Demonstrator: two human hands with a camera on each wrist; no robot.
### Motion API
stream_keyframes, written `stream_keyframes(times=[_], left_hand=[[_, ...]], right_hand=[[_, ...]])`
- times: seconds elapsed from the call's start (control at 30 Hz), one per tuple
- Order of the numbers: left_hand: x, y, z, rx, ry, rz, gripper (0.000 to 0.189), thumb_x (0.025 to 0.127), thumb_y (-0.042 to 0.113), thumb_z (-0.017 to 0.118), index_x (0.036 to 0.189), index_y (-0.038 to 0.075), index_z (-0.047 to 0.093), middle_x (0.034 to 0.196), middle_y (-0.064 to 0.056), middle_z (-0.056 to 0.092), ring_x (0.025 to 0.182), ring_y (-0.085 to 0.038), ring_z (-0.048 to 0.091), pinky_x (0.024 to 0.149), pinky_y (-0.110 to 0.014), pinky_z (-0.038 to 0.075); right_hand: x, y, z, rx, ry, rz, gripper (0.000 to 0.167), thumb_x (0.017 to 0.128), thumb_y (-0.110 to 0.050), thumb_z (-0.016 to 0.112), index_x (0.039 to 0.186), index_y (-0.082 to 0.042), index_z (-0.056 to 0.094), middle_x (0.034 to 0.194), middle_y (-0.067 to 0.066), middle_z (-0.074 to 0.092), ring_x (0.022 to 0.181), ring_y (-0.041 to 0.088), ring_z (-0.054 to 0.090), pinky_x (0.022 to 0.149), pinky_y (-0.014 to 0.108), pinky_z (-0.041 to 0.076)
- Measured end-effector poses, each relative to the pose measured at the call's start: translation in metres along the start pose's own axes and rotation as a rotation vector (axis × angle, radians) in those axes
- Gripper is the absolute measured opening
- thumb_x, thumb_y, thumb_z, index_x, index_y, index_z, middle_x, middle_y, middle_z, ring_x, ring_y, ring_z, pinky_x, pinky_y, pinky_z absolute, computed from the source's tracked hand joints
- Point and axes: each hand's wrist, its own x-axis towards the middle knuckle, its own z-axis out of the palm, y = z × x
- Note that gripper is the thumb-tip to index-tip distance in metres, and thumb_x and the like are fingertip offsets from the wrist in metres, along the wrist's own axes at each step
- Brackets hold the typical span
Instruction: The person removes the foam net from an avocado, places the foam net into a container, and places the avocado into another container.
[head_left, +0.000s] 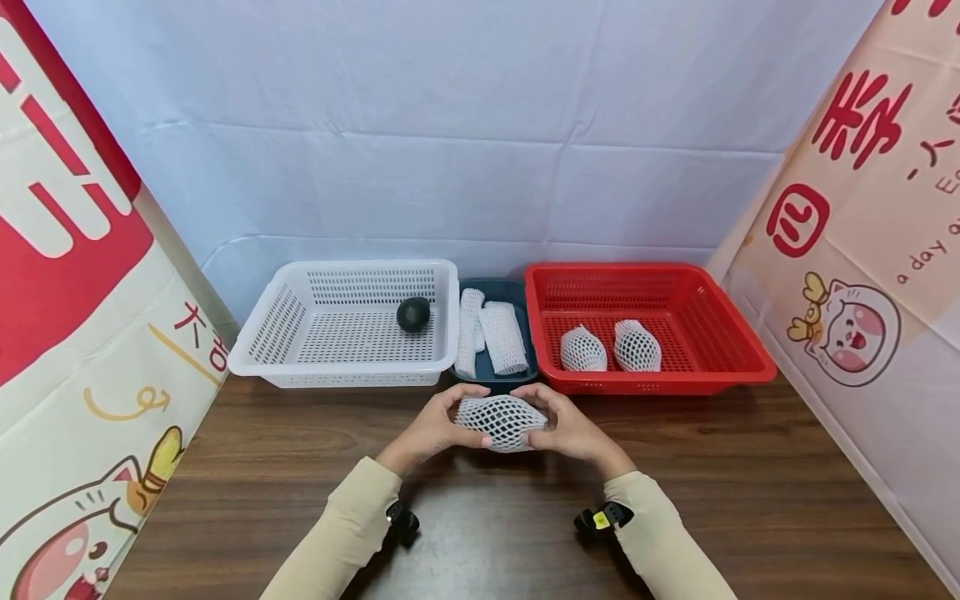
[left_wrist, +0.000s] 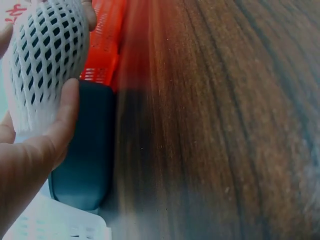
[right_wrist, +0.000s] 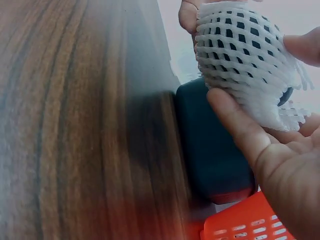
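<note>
In the head view, an avocado in a white foam net sleeve (head_left: 504,422) lies sideways between my two hands, over the table just in front of the blue tray. My left hand (head_left: 438,427) grips its left end between thumb and fingers. At the right end, my right hand (head_left: 572,429) holds it the same way. The left wrist view shows the foam net (left_wrist: 47,57) stretched wide over a dark body. A bit of dark skin (right_wrist: 285,96) peeks out at the loose end of the net near my right palm.
At the back left stands a white basket (head_left: 337,368) with one bare dark avocado (head_left: 413,314). A dark blue tray (head_left: 531,360) beside it holds several foam net sleeves (head_left: 504,337). On the right, a red basket (head_left: 652,384) contains two netted avocados (head_left: 637,346).
</note>
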Motion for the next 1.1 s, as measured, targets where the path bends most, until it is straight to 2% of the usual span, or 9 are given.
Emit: stream_keyframes(times=[0.2, 0.37, 0.5, 0.77, 0.97, 1.1], left_hand=[[-0.001, -0.002, 0.0, 0.118, 0.016, 0.007, 0.055, 0.066, -0.007, 0.078, 0.116, -0.009, 0.054, 0.1, -0.015, 0.059, 0.087, -0.022, 0.055, 0.073, -0.027, 0.047], [-0.001, -0.002, 0.0, 0.176, 0.036, 0.009, 0.051, 0.066, -0.003, 0.079, 0.112, -0.006, 0.057, 0.099, -0.013, 0.06, 0.087, -0.023, 0.055, 0.073, -0.028, 0.047], [-0.001, 0.001, 0.0, 0.2, 0.036, 0.0, 0.05, 0.067, -0.001, 0.08, 0.111, -0.004, 0.058, 0.099, -0.013, 0.06, 0.086, -0.022, 0.055, 0.073, -0.029, 0.047], [-0.002, 0.005, 0.0, 0.239, 0.026, 0.0, 0.048, 0.067, 0.0, 0.08, 0.109, -0.003, 0.057, 0.101, -0.014, 0.059, 0.087, -0.022, 0.055, 0.074, -0.029, 0.046], [-0.001, 0.003, -0.002, 0.248, 0.029, 0.025, 0.044, 0.065, -0.001, 0.081, 0.101, -0.004, 0.057, 0.099, -0.015, 0.058, 0.086, -0.021, 0.054, 0.072, -0.028, 0.046], [0.0, 0.001, -0.004, 0.251, 0.023, 0.014, 0.042, 0.065, -0.001, 0.082, 0.099, -0.004, 0.057, 0.095, -0.013, 0.058, 0.083, -0.019, 0.054, 0.071, -0.028, 0.046]], right_hand=[[0.0, -0.012, 0.002, -0.136, -0.045, -0.001, 0.053, 0.078, 0.004, 0.066, 0.126, 0.007, 0.045, 0.116, 0.019, 0.052, 0.101, 0.03, 0.049, 0.083, 0.035, 0.045], [0.004, 0.0, -0.002, -0.236, -0.064, -0.01, 0.054, 0.078, -0.003, 0.07, 0.128, -0.002, 0.049, 0.116, 0.009, 0.055, 0.102, 0.025, 0.051, 0.086, 0.036, 0.044], [0.005, 0.002, -0.003, -0.237, -0.056, 0.007, 0.055, 0.077, -0.005, 0.071, 0.128, -0.007, 0.05, 0.117, 0.005, 0.055, 0.102, 0.023, 0.051, 0.086, 0.036, 0.045], [0.004, -0.001, -0.003, -0.23, -0.055, 0.036, 0.057, 0.077, -0.005, 0.07, 0.129, -0.003, 0.048, 0.119, 0.009, 0.054, 0.103, 0.025, 0.05, 0.085, 0.036, 0.045], [0.0, -0.018, 0.001, -0.288, -0.056, 0.09, 0.055, 0.078, -0.005, 0.069, 0.127, 0.003, 0.046, 0.116, 0.013, 0.055, 0.103, 0.027, 0.051, 0.087, 0.044, 0.043], [-0.005, -0.032, 0.002, -0.264, -0.072, 0.127, 0.054, 0.079, -0.002, 0.069, 0.126, 0.008, 0.045, 0.114, 0.018, 0.055, 0.102, 0.033, 0.052, 0.088, 0.051, 0.042]])
